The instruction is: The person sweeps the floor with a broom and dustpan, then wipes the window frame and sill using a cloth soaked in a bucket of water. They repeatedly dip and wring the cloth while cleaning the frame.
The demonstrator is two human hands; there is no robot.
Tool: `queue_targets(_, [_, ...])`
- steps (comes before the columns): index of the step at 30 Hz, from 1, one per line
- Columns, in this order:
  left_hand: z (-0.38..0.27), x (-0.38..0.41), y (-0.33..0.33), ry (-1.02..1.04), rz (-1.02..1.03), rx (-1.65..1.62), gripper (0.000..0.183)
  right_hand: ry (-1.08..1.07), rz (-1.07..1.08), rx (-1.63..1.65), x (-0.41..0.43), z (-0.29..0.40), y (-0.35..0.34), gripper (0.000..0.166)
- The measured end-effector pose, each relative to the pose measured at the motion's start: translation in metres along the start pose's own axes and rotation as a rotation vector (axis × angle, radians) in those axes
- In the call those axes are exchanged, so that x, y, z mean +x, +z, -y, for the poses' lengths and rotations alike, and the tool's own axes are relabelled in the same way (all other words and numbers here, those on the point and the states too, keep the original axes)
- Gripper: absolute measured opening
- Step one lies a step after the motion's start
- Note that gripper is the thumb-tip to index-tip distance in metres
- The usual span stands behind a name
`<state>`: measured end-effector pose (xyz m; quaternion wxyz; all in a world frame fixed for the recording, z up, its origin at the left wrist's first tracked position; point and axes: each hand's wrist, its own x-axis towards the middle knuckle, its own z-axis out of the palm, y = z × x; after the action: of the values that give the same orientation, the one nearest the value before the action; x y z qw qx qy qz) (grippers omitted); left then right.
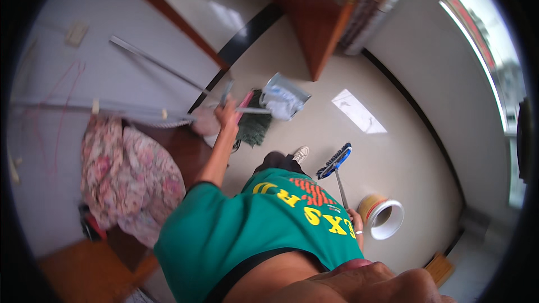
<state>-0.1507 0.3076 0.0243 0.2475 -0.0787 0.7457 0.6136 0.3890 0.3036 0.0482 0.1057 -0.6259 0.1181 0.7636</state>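
My left hand (227, 111) is closed around the handle of a long-handled dustpan (301, 97). A crumpled, whitish plastic bag (280, 103) lies in the pan. Just behind it rests a dark green mop head (256, 124) on the floor. At my right side, my right hand (356, 219) grips the pole of a broom (335, 162) with a blue head and dark bristles. That hand is partly hidden by my green shirt. A white-rimmed bucket (385, 221) with a yellowish side stands beside it.
A wooden door (318, 21) stands ajar ahead, next to a curtain (362, 17). Against the left wall leans a metal pole (160, 63). Floral cloth (134, 172) drapes over brown furniture at left. A window (484, 46) is on the right. Glossy tiles (404, 160) cover the floor.
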Motion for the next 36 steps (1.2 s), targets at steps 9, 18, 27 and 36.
queue_targets(9, [-0.043, 0.118, 0.095, -0.066, -0.217, 0.031, 0.045, -0.341, -0.224, -0.899, 0.005, 0.067, 0.083, 0.019])
queue_targets(18, [-0.041, 0.259, 0.173, 0.096, -0.496, 0.333, 0.034, -0.397, -0.140, -1.054, 0.020, 0.133, 0.265, 0.043])
queue_targets(27, [-0.032, 0.347, 0.192, 0.267, -0.475, 0.375, 0.031, -0.001, 0.257, -0.763, 0.109, 0.206, 0.451, 0.029])
queue_targets(36, [-0.049, 0.364, 0.179, 0.268, -0.477, 0.271, 0.032, 0.275, 0.414, -0.222, 0.211, 0.255, 0.606, 0.021])
